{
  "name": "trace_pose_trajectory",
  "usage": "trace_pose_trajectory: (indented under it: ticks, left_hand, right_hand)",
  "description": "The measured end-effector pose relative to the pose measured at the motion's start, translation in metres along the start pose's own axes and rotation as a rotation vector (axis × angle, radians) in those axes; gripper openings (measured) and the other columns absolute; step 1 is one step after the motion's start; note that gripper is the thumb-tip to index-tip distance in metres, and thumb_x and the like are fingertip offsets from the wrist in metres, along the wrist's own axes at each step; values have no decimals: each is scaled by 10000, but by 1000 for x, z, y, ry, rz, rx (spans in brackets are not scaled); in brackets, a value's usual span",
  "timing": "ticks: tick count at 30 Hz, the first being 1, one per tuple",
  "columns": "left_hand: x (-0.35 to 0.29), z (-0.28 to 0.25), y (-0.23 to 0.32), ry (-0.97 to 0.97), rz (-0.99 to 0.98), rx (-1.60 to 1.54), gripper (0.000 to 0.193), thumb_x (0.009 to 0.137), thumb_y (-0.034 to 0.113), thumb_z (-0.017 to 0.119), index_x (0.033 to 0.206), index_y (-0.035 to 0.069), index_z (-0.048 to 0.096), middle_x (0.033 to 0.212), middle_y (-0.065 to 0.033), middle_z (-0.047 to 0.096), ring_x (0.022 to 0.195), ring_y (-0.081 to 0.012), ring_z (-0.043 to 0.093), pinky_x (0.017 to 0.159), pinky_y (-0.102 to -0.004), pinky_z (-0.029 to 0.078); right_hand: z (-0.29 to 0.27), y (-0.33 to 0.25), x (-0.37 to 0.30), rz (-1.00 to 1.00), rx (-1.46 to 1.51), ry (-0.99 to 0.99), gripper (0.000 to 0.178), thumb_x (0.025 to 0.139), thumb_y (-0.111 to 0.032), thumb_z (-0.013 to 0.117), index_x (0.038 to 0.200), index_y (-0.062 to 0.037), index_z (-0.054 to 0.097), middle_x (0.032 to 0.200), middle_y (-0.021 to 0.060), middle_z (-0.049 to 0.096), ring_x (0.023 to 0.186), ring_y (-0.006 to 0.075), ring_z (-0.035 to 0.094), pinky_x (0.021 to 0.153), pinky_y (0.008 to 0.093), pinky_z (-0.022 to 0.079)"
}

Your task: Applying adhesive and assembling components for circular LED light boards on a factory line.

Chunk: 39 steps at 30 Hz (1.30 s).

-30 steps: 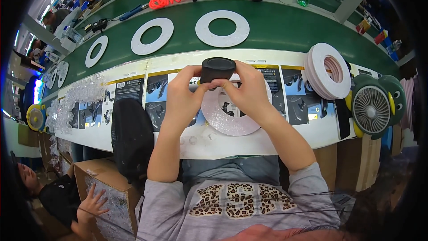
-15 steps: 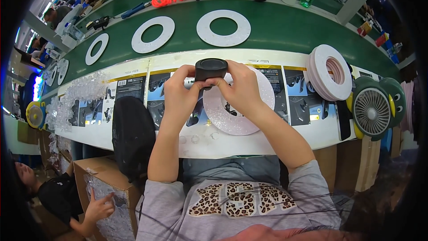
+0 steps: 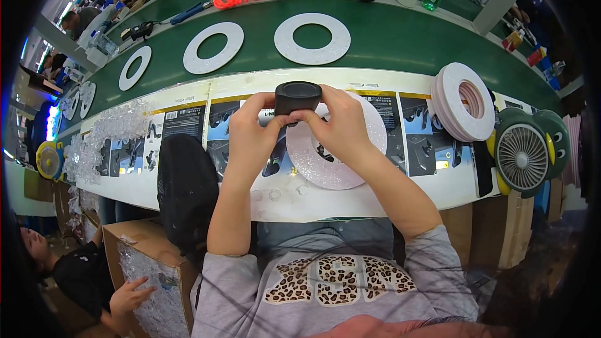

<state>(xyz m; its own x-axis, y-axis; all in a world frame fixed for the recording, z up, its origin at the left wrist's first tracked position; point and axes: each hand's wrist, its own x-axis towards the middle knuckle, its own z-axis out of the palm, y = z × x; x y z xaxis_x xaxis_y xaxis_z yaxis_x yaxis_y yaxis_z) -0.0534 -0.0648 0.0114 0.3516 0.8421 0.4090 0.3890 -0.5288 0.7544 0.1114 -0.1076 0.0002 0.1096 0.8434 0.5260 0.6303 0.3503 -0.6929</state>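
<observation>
Both of my hands hold a black rounded, block-like part (image 3: 298, 96) with an oval recess in its top, above the work table. My left hand (image 3: 253, 126) grips its left side, and my right hand (image 3: 341, 122) wraps its right side. The thumbs meet at its near face. Below my right hand lies a pale, speckled ring-shaped disc (image 3: 335, 175), partly hidden by my hand and forearm. Small dark pieces show in the ring's opening. What the part's underside looks like is hidden.
White rings (image 3: 313, 56) lie spaced along the green belt (image 3: 388, 44) beyond the table. At right stand a ring stack (image 3: 476, 128) and a small fan (image 3: 521, 156). A black cover (image 3: 184, 181), clear plastic pieces (image 3: 119, 124) and a carton (image 3: 144, 231) with a co-worker's hand (image 3: 133, 295) are at left.
The rings on the belt have slid slightly left. The co-worker's hand has moved lower beside the carton. My hands keep hold of the black part, nearly still.
</observation>
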Motion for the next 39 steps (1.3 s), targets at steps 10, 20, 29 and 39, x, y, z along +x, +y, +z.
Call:
trace_pose_trajectory:
  ticks: [10, 20, 29, 39]
  left_hand:
    - [-27, -13, 21, -46, 90, 39, 275, 697, -29, 744, 947, -10, 632, 875, -131, 671, 820, -293, 658, 739, -340, 509]
    - [-36, -5, 11, -2, 38, 3, 247, 693, -57, 729, 911, -13, 621, 853, -127, 666, 812, -280, 663, 737, -340, 515]
    - [-37, -2, 11, 10, 11, -6, 241, 695, -79, 721, 901, -25, 608, 841, -135, 661, 799, -272, 664, 740, -332, 519]
    - [-37, -2, 17, -1, 64, 26, 261, 697, -46, 743, 912, -17, 597, 861, -132, 644, 817, -296, 647, 741, -342, 509]
  right_hand:
    - [-18, -22, -22, -5, -12, -46, 280, 719, -181, 797, 909, -22, 667, 825, 128, 676, 762, 309, 639, 675, 367, 492]
    - [-5, -12, -31, -77, 25, 24, 240, 694, -154, 794, 839, -25, 654, 773, 122, 651, 732, 326, 612, 648, 397, 468]
    - [-3, -11, -32, -70, 10, 31, 223, 692, -128, 782, 826, -12, 647, 779, 133, 655, 738, 341, 615, 667, 406, 475]
    - [-13, -15, -32, -27, 8, 4, 278, 695, -160, 801, 869, -9, 646, 812, 129, 661, 770, 338, 618, 668, 394, 481]
